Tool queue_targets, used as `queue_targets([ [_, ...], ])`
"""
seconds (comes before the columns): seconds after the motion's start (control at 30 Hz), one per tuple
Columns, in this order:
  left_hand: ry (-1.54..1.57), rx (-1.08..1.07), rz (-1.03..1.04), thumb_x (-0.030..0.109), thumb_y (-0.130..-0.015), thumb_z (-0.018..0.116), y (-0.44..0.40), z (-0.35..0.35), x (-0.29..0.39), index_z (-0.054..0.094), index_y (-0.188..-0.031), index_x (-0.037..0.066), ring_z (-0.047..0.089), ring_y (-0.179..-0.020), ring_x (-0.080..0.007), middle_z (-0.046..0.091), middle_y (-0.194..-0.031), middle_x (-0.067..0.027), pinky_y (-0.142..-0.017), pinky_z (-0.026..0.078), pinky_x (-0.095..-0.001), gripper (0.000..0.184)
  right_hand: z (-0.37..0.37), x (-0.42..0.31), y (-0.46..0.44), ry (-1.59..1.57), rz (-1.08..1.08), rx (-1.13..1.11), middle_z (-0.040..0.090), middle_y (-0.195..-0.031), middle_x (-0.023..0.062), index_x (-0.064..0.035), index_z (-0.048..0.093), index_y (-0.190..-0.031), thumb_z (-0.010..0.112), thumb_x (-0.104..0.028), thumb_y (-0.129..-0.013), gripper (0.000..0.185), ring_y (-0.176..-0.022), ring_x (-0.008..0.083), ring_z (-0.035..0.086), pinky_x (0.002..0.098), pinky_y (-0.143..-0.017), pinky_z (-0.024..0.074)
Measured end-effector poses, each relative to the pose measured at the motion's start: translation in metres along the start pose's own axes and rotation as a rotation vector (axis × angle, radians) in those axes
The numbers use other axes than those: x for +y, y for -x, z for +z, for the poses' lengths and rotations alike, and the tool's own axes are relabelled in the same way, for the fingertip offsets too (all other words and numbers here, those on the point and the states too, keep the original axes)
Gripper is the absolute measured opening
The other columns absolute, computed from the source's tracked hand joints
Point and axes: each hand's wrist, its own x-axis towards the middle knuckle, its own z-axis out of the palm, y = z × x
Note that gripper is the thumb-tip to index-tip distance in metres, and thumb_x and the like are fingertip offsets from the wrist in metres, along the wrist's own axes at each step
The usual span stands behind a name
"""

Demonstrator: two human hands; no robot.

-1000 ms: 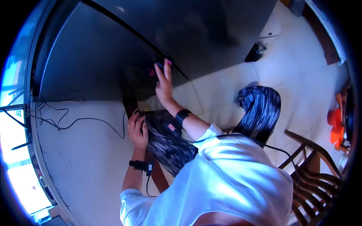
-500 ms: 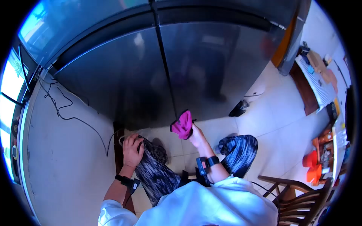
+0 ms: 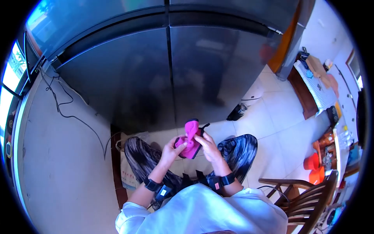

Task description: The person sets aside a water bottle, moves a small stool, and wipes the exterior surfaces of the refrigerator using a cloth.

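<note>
A pink cloth [image 3: 191,128] with dark edging is bunched between my two hands, above the floor and between my knees. My left hand [image 3: 171,150] pinches its lower left part, thumb on top. On the other side my right hand [image 3: 209,147] grips the cloth's right part, thumb and fingers closed on it. A small dark loop sticks out at the cloth's upper right. Directly ahead stand the dark glossy doors of a refrigerator-like cabinet [image 3: 136,78], apart from the cloth.
A wooden chair [image 3: 307,199] stands at my right. Beyond it are red-orange containers [image 3: 311,162] near a shelf. A dark object [image 3: 237,112] lies by the cabinet's lower right corner. A black cable [image 3: 83,120] runs along the left wall, and a bag [image 3: 126,171] sits beside my left leg.
My left hand has left my left knee and now holds the pink cloth along with my right hand. The cloth has moved slightly down and is held lower, spread differently.
</note>
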Motion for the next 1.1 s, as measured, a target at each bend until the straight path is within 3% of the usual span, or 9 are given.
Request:
queue_targets([
  [0.07,0.138,0.1,-0.041,0.015,-0.089,0.069,-0.001,0.002,0.0,0.064,-0.11,0.003,0.06,-0.089,-0.0086,0.066,-0.098,-0.0018,-0.083,0.048,-0.024,0.025,-0.025,-0.016,-0.001,0.463,0.133,0.183,0.066,-0.108,0.0062,-0.0018,0.058,-0.117,0.063,-0.028,-0.094,0.035,-0.1,0.0159,0.062,0.0316,-0.086,0.0496],
  [0.13,0.203,0.147,-0.002,0.018,-0.091,0.068,-0.005,0.002,0.018,0.063,-0.108,0.005,0.057,-0.089,-0.0074,0.063,-0.097,0.0004,-0.085,0.046,-0.0236,0.023,-0.043,-0.02,0.001,0.759,-0.05,0.388,0.069,-0.106,0.0081,-0.0011,0.059,-0.114,0.064,-0.031,-0.093,0.037,-0.102,0.022,0.065,0.0319,-0.087,0.0498],
  [0.2,0.189,0.084,-0.022,0.024,-0.091,0.068,-0.009,0.006,0.037,0.062,-0.109,0.006,0.057,-0.093,-0.0088,0.063,-0.099,-0.0001,-0.087,0.045,-0.0252,0.026,-0.044,-0.028,0.007,0.704,-0.112,0.439,0.062,-0.124,0.0108,-0.0044,0.056,-0.122,0.064,-0.031,-0.092,0.041,-0.119,0.0263,0.057,0.0339,-0.096,0.0459],
  [0.27,0.183,0.02,-0.066,0.026,-0.088,0.072,-0.016,0.014,0.05,0.06,-0.114,0.005,0.059,-0.096,-0.012,0.064,-0.104,-0.0038,-0.087,0.047,-0.0273,0.036,-0.014,-0.048,0.016,0.592,-0.364,0.213,0.049,-0.141,0.0116,-0.0074,0.048,-0.135,0.066,-0.031,-0.09,0.053,-0.132,0.0268,0.044,0.0362,-0.106,0.0377],
  [0.33,0.23,-0.177,-0.079,0.029,-0.083,0.075,-0.019,0.022,0.077,0.055,-0.124,0.006,0.057,-0.107,-0.0156,0.06,-0.115,-0.0066,-0.094,0.045,-0.0305,0.051,0.004,-0.062,0.014,0.391,-0.277,0.055,0.037,-0.148,0.0116,-0.0091,0.039,-0.143,0.068,-0.029,-0.089,0.065,-0.139,0.0257,0.033,0.0375,-0.111,0.0305],
  [0.47,0.195,-0.377,0.002,0.01,-0.078,0.076,-0.033,0.023,0.117,0.048,-0.135,0.005,0.053,-0.115,-0.0178,0.057,-0.122,-0.0064,-0.102,0.039,-0.0304,0.063,0.001,-0.082,-0.002,0.15,-0.201,-0.093,0.052,-0.132,0.0087,-0.0081,0.043,-0.14,0.071,-0.024,-0.087,0.062,-0.123,0.019,0.049,0.0317,-0.106,0.0374],
  [0.7,0.024,-0.208,-0.037,0.013,-0.086,0.072,-0.062,0.017,0.137,0.063,-0.112,0.005,0.063,-0.086,-0.0111,0.067,-0.097,-0.0035,-0.082,0.051,-0.0259,0.029,-0.029,-0.104,-0.007,0.104,-0.136,-0.073,0.058,-0.094,-0.0029,-0.0064,0.059,-0.103,0.068,-0.015,-0.09,0.018,-0.088,0.0063,0.052,0.0215,-0.081,0.0416],
  [0.93,-0.121,-0.065,0.013,0.025,-0.083,0.076,-0.078,0.023,0.14,0.066,-0.114,0.006,0.063,-0.09,-0.0132,0.069,-0.098,-0.004,-0.088,0.048,-0.0272,0.038,-0.03,-0.116,-0.008,0.161,-0.252,-0.039,0.06,-0.097,-0.0011,-0.0067,0.059,-0.104,0.066,-0.017,-0.092,0.018,-0.091,0.0061,0.056,0.0219,-0.084,0.0441],
  [1.1,-0.068,-0.161,-0.025,0.037,-0.089,0.068,-0.083,0.02,0.145,0.06,-0.126,0.007,0.062,-0.097,-0.0152,0.067,-0.108,-0.0078,-0.091,0.048,-0.0284,0.048,-0.017,-0.115,-0.005,0.099,-0.05,-0.072,0.063,-0.104,0.0013,-0.0057,0.057,-0.116,0.064,-0.023,-0.093,0.03,-0.096,0.0079,0.058,0.0224,-0.085,0.0456],
])
